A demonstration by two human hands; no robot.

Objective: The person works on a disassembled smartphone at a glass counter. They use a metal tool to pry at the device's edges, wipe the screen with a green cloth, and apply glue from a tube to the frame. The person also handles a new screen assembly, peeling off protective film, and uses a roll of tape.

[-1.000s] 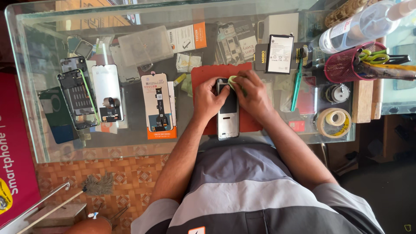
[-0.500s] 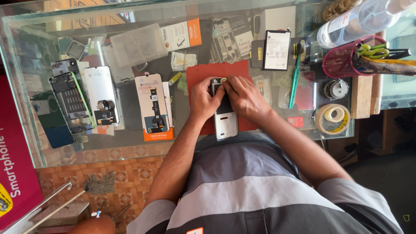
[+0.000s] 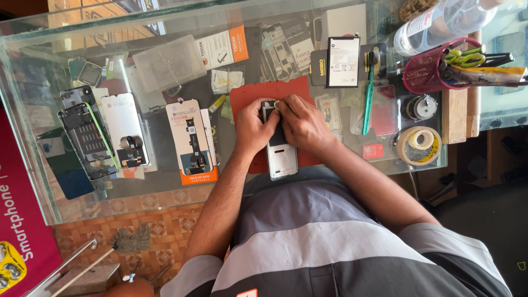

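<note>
Partly hidden phone (image 3: pixel 282 157), left hand (image 3: pixel 254 130), right hand (image 3: pixel 302 124)

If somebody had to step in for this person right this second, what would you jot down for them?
Left hand: grips the left edge of the opened phone, steadying it.
Right hand: fingertips press at the phone's top end; any small part under them is hidden.
The phone lies on the red mat on the glass table, its lower end over the near edge.
Nearby: green-handled brush, tape roll, battery, boxed screen part.
Done: phone is open. Left: the top-end work, then closing it, by the look of it.
</note>
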